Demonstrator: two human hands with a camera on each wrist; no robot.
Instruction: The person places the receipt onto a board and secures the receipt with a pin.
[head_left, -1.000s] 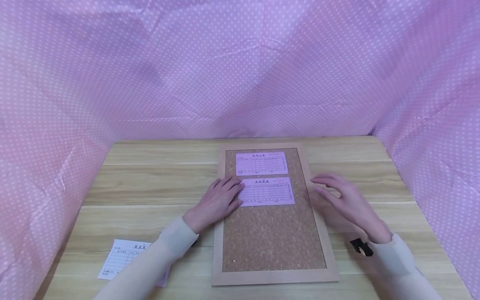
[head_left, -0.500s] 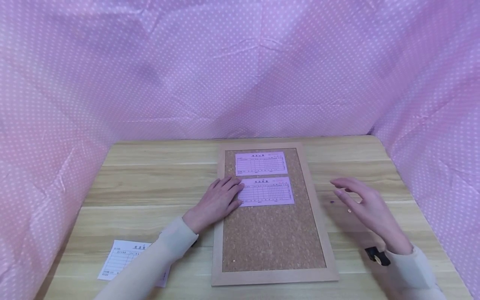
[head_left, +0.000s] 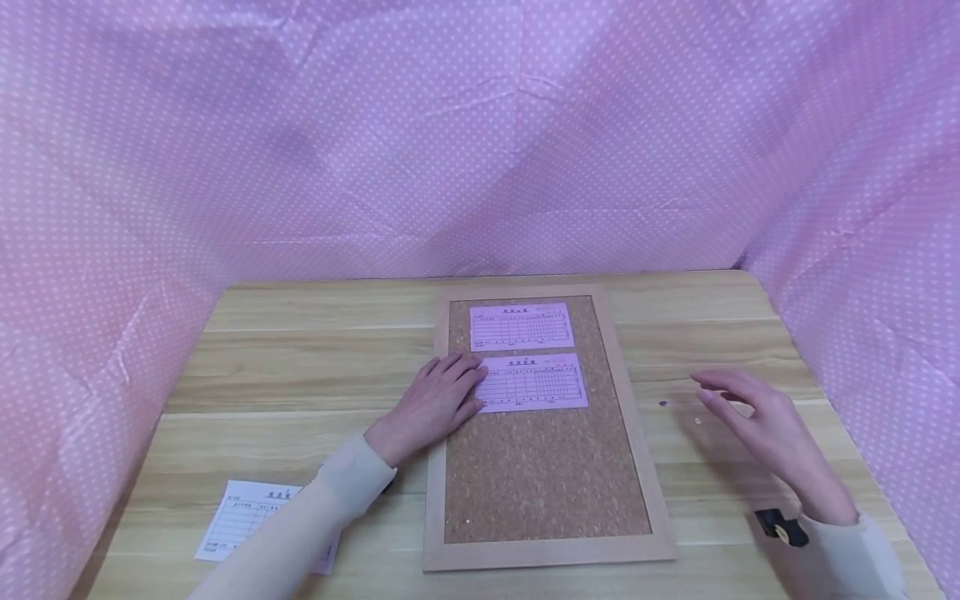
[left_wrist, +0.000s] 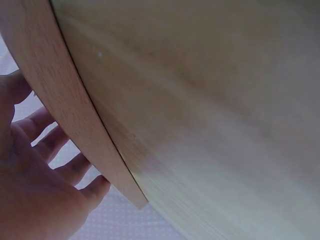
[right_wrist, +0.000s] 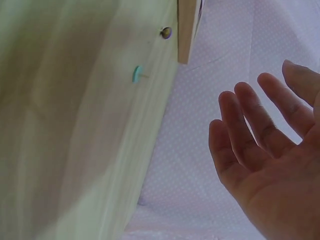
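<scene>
My left hand (head_left: 431, 408) rests across the left frame of a cork board (head_left: 547, 475). Its fingertips lie on the left edge of the lower pink printed slip (head_left: 532, 383). A second pink slip (head_left: 522, 325) lies just above that one on the cork. To the right of the board, my right hand (head_left: 776, 437) is held over the table with loosely bent fingers and holds nothing. Two thumbtacks lie near it: a teal one (right_wrist: 136, 74) and a purple-rimmed one (right_wrist: 166, 33), both on the wood in the right wrist view.
A white printed slip (head_left: 247, 512) lies at the table's front left, partly under the left sleeve (head_left: 300, 533), with a pink edge showing beyond it. The wooden table (head_left: 315, 350) is enclosed by a pink dotted cloth (head_left: 480, 150) at the back and sides.
My right hand has moved away from the board's right edge, rightward and slightly toward me, uncovering two small thumbtacks on the table. The left hand and both pink slips have stayed still.
</scene>
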